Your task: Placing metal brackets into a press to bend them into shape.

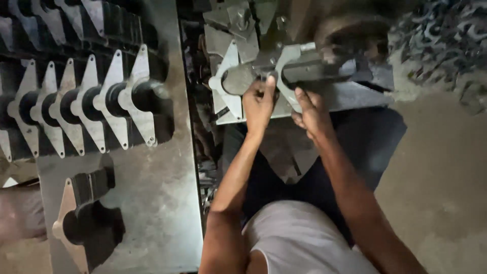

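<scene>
1. Steel bracket plate (291,63), pale grey with a rounded cut-out, sits just above both hands on a dark, blurred fixture (350,68); what the fixture is can't be made out.
2. Left hand (258,104): fingers curled up against the plate's lower edge beside a round disc (237,80); grip partly hidden.
3. Right hand (310,112): fingers pressed together on the plate's lower right edge.
4. Left of the hands: worktop (162,193) carrying a row of stacked plates (86,104).
5. Upper right: dim heap of metal parts (446,35), cut off by the frame.
</scene>
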